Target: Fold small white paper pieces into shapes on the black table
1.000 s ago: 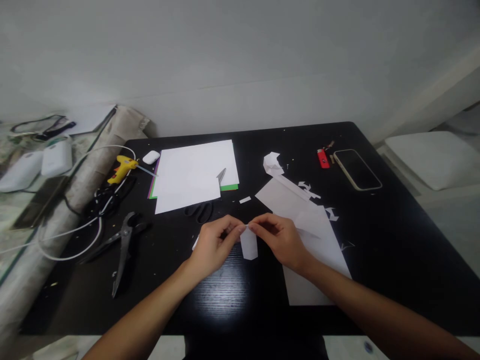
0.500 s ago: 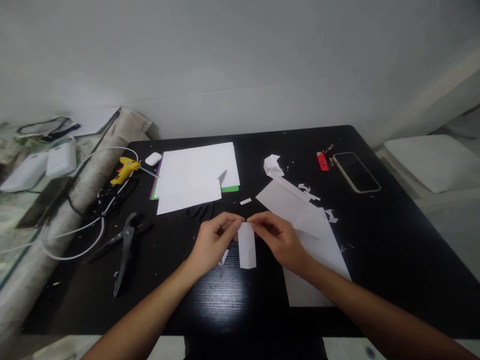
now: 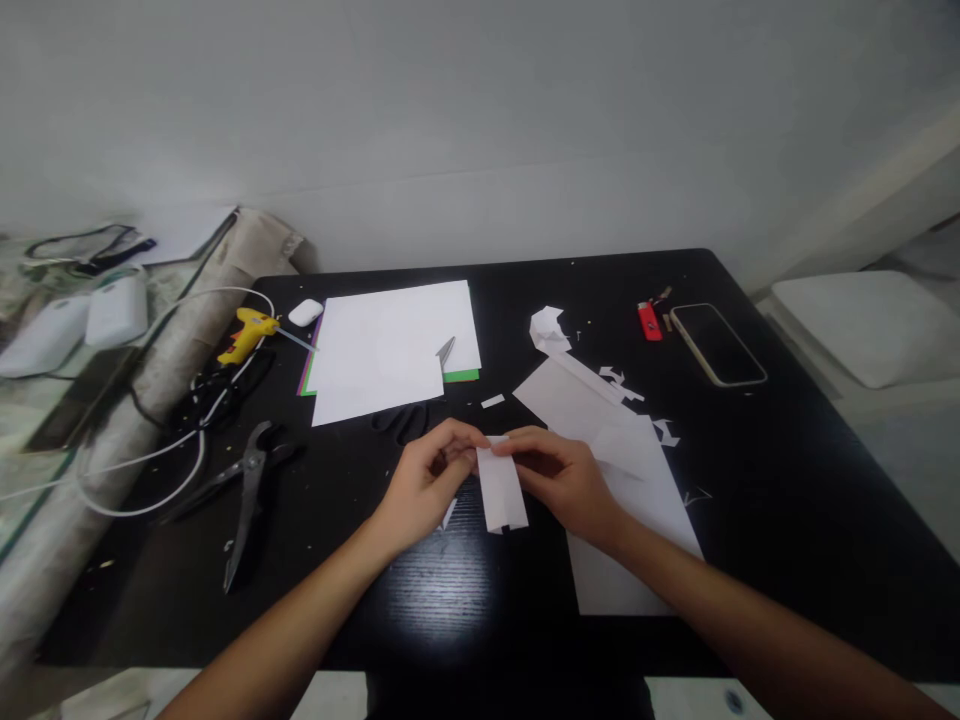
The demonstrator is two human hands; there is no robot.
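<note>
Between my hands is a small folded piece of white paper (image 3: 501,490), held above the black table with its near end hanging toward me. My left hand (image 3: 433,475) pinches its far left edge. Across its far right part, the fingers of my right hand (image 3: 566,478) are closed on it. At the near end a fold stands slightly apart, with a dark gap under it. Under my right hand and forearm lie larger white sheets (image 3: 626,570). A small white scrap (image 3: 449,514) sits beside my left hand, partly hidden.
Stacked paper (image 3: 382,340) and scissors (image 3: 405,420) lie ahead. On the left are pliers (image 3: 251,480), a yellow glue gun (image 3: 246,335) and a white cable (image 3: 202,455). Crumpled paper (image 3: 549,330), a red lighter (image 3: 649,321) and a phone (image 3: 718,345) are toward the right.
The folded paper has turned a little, its near end shifting right and showing a gap at the fold. My right fingers have moved over its top face.
</note>
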